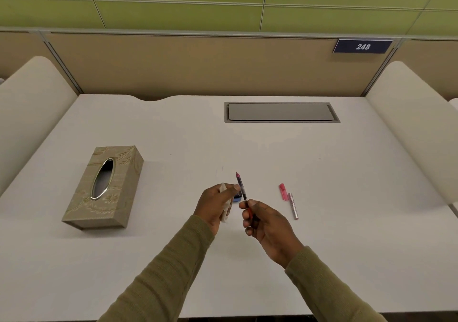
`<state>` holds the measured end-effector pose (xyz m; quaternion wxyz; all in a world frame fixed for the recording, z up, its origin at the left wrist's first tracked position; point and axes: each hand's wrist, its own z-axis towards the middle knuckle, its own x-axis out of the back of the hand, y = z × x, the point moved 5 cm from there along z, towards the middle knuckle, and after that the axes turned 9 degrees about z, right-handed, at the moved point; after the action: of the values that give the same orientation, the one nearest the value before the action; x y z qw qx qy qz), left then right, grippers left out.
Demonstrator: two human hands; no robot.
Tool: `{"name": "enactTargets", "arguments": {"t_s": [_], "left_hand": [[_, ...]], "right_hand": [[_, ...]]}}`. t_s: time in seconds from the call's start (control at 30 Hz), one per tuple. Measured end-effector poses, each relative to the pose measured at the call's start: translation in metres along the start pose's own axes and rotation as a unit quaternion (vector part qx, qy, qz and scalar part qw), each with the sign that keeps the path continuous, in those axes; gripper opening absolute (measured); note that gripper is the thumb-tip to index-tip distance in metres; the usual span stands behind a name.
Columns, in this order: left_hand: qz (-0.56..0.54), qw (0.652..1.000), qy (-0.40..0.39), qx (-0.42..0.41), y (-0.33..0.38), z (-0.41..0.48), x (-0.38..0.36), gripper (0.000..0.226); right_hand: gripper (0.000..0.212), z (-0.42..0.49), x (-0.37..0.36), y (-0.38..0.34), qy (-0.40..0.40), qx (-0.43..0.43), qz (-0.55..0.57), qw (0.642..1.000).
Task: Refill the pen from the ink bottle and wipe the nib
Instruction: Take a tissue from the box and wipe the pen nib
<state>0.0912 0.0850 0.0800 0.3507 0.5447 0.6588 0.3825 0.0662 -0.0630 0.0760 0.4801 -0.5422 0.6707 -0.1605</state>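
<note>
right hand (266,225): your fingers pinch the pen (241,186) low, nib up.
left hand (218,205): curled round a crumpled tissue (225,210), thumb touching the barrel.
ink bottle (237,199): behind your hands, mostly hidden.
handling: light, slick, probably fragile nib; grip the barrel.

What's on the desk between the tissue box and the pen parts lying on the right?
In the head view, both hands: the left hand with a tissue, the right hand holding the pen; a blue object behind them.
</note>
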Motion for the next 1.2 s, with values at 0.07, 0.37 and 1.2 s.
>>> {"name": "enactTargets", "arguments": {"t_s": [0.07, 0.37, 1.2], "left_hand": [[0.015, 1.0, -0.002, -0.002, -0.001, 0.002, -0.004, 0.016], [0.026, 0.998, 0.058, 0.0, 0.002, 0.008, -0.01, 0.012], [0.009, 0.995, 0.097, -0.015, -0.002, 0.014, -0.032, 0.02]], "right_hand": [[0.03, 0.0, 0.001, 0.0, -0.005, -0.007, 0.005, 1.0], [0.043, 0.01, 0.024, -0.006, 0.037, -0.029, -0.02, 0.999], [0.011, 0.013, 0.029, -0.031, 0.089, 0.126, -0.243, 0.958]]}}
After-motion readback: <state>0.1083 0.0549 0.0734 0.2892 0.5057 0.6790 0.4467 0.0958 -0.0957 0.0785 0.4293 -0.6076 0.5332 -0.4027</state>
